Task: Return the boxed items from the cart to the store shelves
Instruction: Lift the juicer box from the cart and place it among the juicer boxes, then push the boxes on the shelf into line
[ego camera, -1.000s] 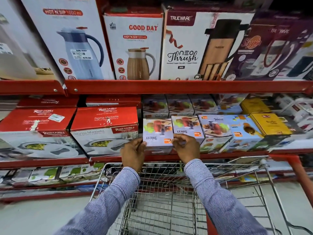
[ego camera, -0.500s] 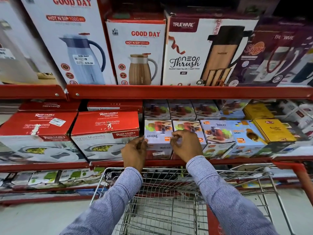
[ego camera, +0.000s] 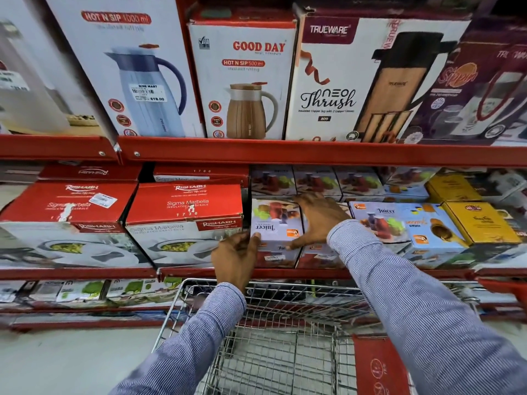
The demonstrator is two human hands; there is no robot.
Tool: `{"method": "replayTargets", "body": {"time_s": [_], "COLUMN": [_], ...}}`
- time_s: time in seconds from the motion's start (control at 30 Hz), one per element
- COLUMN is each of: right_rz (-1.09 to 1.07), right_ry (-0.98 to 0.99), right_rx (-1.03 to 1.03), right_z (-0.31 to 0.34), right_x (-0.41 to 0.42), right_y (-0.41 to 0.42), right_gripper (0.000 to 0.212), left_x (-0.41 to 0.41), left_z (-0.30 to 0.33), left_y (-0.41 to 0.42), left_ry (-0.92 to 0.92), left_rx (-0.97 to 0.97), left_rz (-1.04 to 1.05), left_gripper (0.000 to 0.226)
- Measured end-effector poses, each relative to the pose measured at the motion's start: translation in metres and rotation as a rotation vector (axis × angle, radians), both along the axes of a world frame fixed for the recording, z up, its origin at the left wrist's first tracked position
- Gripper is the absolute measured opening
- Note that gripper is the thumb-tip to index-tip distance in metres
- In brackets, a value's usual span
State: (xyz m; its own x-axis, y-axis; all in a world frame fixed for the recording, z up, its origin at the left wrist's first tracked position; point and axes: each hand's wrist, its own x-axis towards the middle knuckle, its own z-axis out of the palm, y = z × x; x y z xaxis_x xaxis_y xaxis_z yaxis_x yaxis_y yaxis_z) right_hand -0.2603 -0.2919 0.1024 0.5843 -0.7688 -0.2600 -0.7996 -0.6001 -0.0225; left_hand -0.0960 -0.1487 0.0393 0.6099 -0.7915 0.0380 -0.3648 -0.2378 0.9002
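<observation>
On the middle shelf (ego camera: 285,272), right at its front edge, the juicer box (ego camera: 275,220) is now sitting in its slot between the red casserole box (ego camera: 185,206) and the next juicer carton (ego camera: 382,220). Compared with a second ago the right hand (ego camera: 319,218) has slid up over the top of the box, fingers spread flat and reaching toward the back row, palm pressing down, so it's not clamped on anything, more like nudging. The left hand (ego camera: 236,258) has dropped back to the box's front-left corner with its fingertips just touching that edge, fingers loosely curled and apart, not gripping. Half a second ago both hands were pinching the front face; now they look like they're squaring it up and letting go. So I'd say this box is basically shelved, maybe one last push to line it up with its neighbours. The cart (ego camera: 279,346) below shows only bare wire in what I can see, so there might not be much left to return, though its near end is hidden by the sleeves
</observation>
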Motion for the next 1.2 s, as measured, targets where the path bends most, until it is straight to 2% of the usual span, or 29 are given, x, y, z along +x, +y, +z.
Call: {"method": "replayTargets", "body": {"time_s": [0.27,0.5,0.7,0.8,0.9,1.0,1.07,1.2], "right_rz": [0.057,0.061,0.04,0.006,-0.04,-0.175,-0.278,-0.452], "right_ry": [0.045,0.018,0.058,0.032,-0.164,-0.629,-0.843,-1.04], "right_rx": [-0.075,-0.079,-0.084,-0.089,-0.12,-0.001,0.115,0.357], "right_z": [0.0,-0.003,-0.001,0.0,0.0,-0.005,-0.007,-0.011], "right_x": [0.0,-0.002,0.002,0.004,0.013,0.034,0.052,0.088], "right_y": [-0.009,-0.006,0.005,0.017,0.041,0.076,0.098,0.123], "right_gripper": [0.132,0.132,0.12,0.12,0.112,0.086,0.077,0.079], "left_x": [0.0,-0.001,0.002,0.006,0.023,0.057,0.083,0.125], "left_z": [-0.001,-0.001,0.006,0.009,0.011,0.011,0.012,0.022], "left_y": [-0.001,0.005,0.008,0.016,0.037,0.071,0.087,0.098], "left_ry": [-0.023,-0.013,0.049,0.116,0.095,0.078,0.128,0.135], "left_rx": [0.004,-0.018,0.001,0.01,0.011,-0.023,-0.061,-0.09], "left_rz": [-0.022,-0.041,-0.054,-0.06,0.006,0.127,0.235,0.372], "left_gripper": [0.036,0.028,0.03,0.028,0.021,0.016,0.014,0.022]}}
